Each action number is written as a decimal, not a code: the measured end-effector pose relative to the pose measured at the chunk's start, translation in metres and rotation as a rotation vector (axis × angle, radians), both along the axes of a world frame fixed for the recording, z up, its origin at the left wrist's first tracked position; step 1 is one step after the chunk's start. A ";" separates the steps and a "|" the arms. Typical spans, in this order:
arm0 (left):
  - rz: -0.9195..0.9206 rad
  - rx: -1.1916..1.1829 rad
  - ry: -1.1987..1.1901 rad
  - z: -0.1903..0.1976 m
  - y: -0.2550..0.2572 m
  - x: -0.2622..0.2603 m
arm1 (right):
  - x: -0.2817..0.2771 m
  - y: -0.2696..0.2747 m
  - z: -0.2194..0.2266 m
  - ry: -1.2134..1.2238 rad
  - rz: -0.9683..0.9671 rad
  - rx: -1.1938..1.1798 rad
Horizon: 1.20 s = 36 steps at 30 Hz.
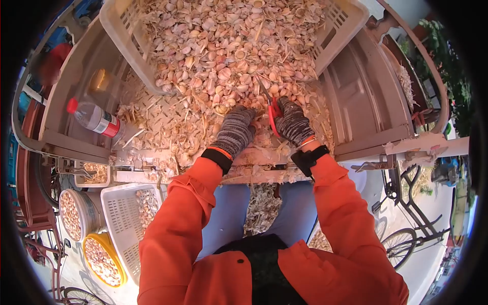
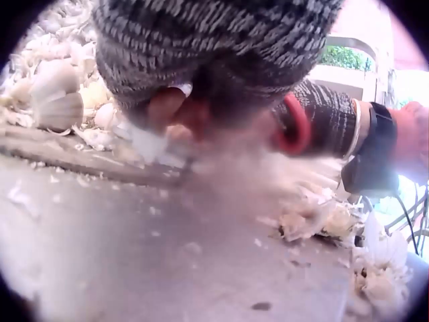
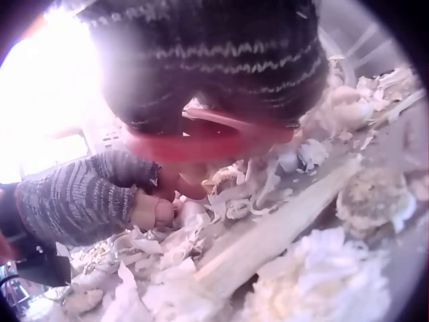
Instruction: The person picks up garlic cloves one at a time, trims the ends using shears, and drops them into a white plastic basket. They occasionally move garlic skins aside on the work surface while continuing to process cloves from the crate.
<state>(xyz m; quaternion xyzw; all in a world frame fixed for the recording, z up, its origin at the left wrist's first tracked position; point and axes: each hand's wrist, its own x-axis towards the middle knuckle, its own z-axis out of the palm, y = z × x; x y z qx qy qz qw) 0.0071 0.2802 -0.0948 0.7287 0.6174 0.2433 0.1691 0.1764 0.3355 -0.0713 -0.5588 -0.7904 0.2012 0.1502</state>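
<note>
My right hand (image 1: 293, 123), in a grey knit glove with bare fingertips, grips red-handled scissors (image 1: 273, 113). Their dark blades point away over the garlic cloves (image 1: 223, 73). To their left my left hand (image 1: 235, 131), gloved alike, has its fingers curled low over the near edge of the heap. In the right wrist view, the bare thumb and fingers of the left hand (image 3: 87, 198) pinch a pale piece of garlic (image 3: 193, 206), just beneath the red scissor handles (image 3: 201, 144). Blur hides much of this contact in the left wrist view.
A tipped white crate (image 1: 129, 46) spills cloves onto the metal cart bed, strewn with papery skins (image 1: 168, 127). A red-capped bottle (image 1: 96, 118) lies at the left. Below stand a white basket (image 1: 119, 213), a white bucket (image 1: 94, 213) and a yellow bucket (image 1: 119, 264) of garlic.
</note>
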 end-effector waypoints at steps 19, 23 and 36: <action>0.048 -0.411 -2.281 0.037 -0.123 0.047 | 0.065 -0.129 0.068 0.233 0.302 0.465; -0.010 -0.432 -2.313 0.038 -0.138 0.052 | 0.072 -0.140 0.064 0.182 0.322 0.420; 0.156 -0.396 -2.038 0.022 -0.130 0.035 | 0.053 -0.130 0.058 0.046 0.347 0.169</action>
